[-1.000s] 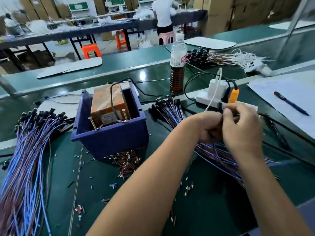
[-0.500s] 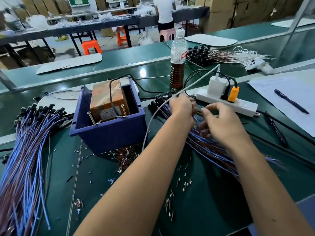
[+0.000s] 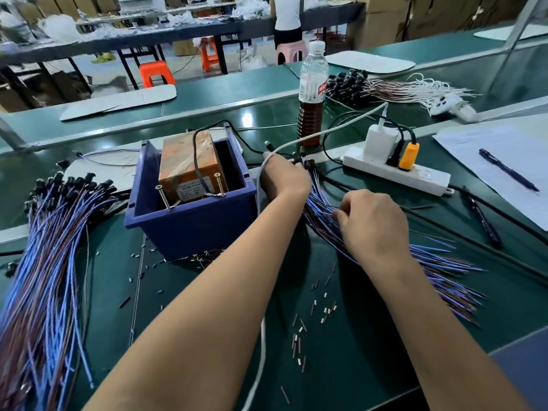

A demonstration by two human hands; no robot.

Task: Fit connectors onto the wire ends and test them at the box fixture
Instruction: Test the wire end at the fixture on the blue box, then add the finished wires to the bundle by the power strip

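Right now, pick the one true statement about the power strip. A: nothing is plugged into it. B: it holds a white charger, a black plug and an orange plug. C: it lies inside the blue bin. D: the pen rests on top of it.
B: the power strip carries a white charger, a black plug and an orange plug side by side; it lies on the green bench, right of the blue bin, apart from the pen on the paper.
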